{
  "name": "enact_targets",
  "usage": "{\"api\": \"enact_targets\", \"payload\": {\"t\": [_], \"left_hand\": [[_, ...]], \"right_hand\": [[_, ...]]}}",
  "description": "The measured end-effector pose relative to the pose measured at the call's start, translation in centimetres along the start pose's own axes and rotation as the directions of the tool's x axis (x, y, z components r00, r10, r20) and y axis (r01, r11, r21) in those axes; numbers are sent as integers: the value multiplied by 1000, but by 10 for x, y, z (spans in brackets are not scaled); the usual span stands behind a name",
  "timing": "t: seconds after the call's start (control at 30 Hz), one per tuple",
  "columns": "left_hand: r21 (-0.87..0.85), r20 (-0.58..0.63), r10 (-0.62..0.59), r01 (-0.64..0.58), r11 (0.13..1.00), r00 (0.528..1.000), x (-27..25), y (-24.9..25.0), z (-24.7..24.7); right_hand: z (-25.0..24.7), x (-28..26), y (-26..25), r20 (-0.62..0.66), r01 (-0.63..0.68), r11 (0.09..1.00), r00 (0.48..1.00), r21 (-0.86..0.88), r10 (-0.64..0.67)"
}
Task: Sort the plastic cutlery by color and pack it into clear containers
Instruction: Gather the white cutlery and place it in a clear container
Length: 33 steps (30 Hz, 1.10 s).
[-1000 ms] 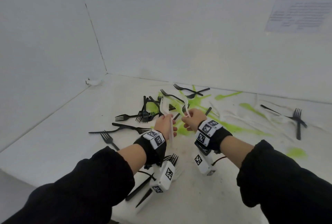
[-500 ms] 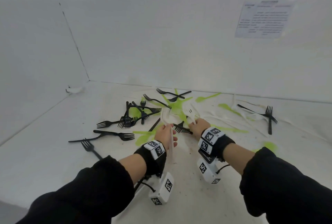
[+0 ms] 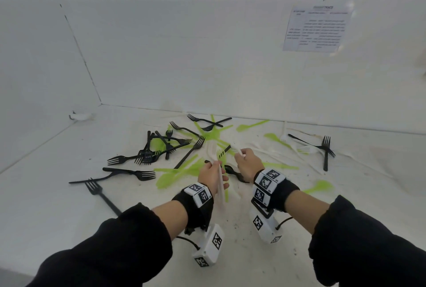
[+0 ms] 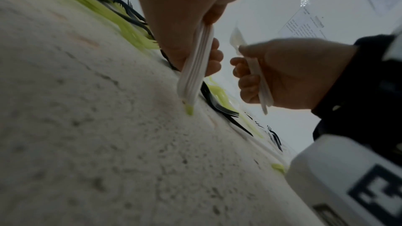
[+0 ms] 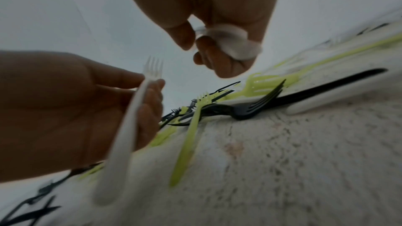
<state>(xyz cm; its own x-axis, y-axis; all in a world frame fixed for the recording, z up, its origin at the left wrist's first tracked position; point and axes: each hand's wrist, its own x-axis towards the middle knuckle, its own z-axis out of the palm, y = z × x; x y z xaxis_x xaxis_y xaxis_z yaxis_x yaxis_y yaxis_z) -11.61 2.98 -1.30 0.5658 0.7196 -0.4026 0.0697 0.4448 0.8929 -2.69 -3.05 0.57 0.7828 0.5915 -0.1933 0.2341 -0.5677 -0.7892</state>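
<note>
Around both hands, black forks (image 3: 129,172), green cutlery (image 3: 177,172), wall notice (image 3: 317,28)

There's a printed sheet of paper (image 3: 317,28) stuck up on the white back wall (image 3: 207,51), off to the right, text way too blurry to read. Down in the left corner, right where the side wall meets the white tabletop (image 3: 46,194), sits a small white blob of something (image 3: 80,116), can't tell what. The tabletop surface looks rough and speckled with dark flecks up close.
</note>
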Motion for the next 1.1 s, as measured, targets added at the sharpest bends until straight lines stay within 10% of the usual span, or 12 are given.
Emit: {"api": "enact_targets", "payload": {"t": [0.57, 1.1], "left_hand": [[69, -18, -3, 4, 998, 1000, -7, -23, 59], [-63, 51, -23, 26, 998, 998, -16, -24, 96]], "right_hand": [[-31, -18, 32, 69, 143, 978, 989, -153, -134], [-60, 1, 58, 12, 107, 990, 994, 96, -109]]}}
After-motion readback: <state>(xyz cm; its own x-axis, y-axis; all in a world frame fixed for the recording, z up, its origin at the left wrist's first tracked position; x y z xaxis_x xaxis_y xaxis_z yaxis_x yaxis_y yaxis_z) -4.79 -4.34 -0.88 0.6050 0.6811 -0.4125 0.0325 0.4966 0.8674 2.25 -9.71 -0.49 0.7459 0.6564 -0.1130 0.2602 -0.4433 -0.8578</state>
